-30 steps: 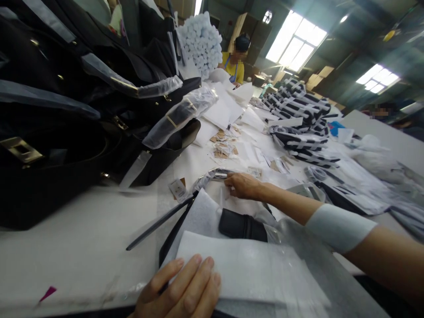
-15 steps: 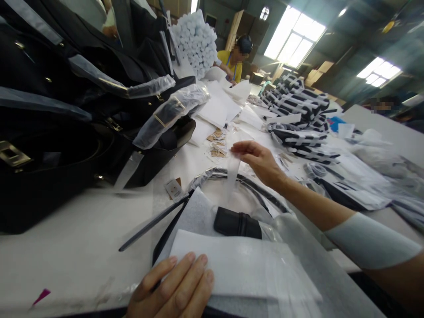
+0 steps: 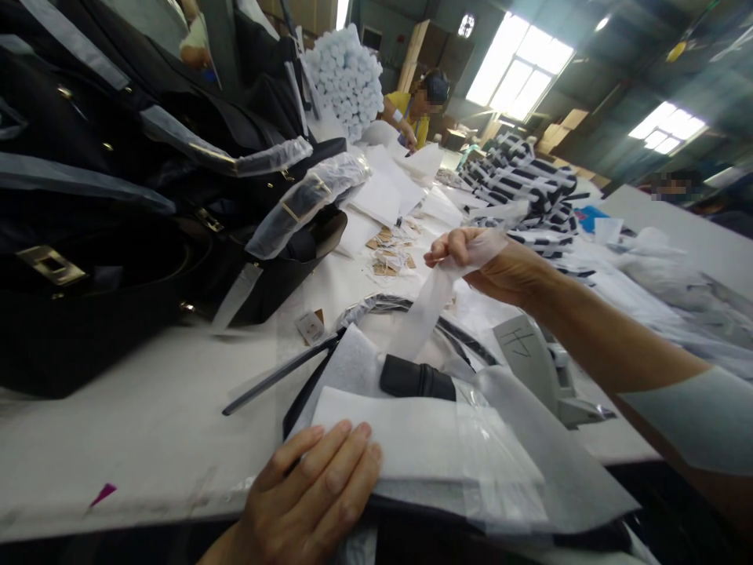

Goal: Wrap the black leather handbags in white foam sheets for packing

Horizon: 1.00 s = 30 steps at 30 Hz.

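Observation:
My left hand (image 3: pixel 318 490) lies with fingers stretched on a white foam sheet (image 3: pixel 400 435), which covers part of a dark bag. Clear film (image 3: pixel 500 463) overlaps the sheet's right side. Above the sheet, a black leather strap piece (image 3: pixel 417 378) rests on grey-white lining paper (image 3: pixel 353 365). Behind it arches a dark handle (image 3: pixel 376 304) wrapped in clear film. Raised over the handle, my right hand (image 3: pixel 471 255) is closed on a translucent strip (image 3: pixel 420 314). The strip hangs down towards the handle and its lower end is hard to make out.
Black bags (image 3: pixel 118 306) with wrapped handles crowd the left. A grey dispenser-like device (image 3: pixel 529 361) stands beside my right forearm. Paper tags (image 3: pixel 388 255) and white sheets (image 3: pixel 376 192) lie ahead, with stacked black-and-white bundles (image 3: pixel 518 180) behind. A person in yellow (image 3: pixel 405 114) works farther back.
My right hand has closed on the translucent strip and lifted it up and right. The grey device beside my forearm has come into sight. My left hand stays on the foam sheet.

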### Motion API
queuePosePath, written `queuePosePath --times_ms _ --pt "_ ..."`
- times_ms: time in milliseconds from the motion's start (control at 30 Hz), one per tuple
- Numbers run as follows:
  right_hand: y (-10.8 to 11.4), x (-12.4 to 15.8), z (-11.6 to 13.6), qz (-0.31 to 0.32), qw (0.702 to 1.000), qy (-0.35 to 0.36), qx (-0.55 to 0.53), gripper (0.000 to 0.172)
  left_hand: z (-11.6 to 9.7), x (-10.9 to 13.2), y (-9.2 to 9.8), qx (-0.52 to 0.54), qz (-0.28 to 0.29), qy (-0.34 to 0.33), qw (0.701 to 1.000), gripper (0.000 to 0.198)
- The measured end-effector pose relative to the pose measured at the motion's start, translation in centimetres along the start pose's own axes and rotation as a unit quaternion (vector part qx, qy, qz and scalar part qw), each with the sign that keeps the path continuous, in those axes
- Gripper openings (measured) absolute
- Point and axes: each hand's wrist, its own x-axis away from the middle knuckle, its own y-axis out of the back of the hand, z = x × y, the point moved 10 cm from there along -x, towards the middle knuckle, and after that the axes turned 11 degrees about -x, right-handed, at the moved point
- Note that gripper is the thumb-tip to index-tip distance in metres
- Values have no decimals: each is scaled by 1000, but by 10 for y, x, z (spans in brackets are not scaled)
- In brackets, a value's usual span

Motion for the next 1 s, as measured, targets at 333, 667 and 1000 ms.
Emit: queuePosePath --times_ms 333,667,1000 --pt "-151 104 31 225 952 80 193 31 2 -3 -2 20 18 26 999 33" --pt "-216 214 -10 101 832 341 427 25 6 -18 12 -6 2 61 998 26" --pt "-117 218 -27 -18 789 276 549 44 -8 -27 -9 -54 34 21 998 29"
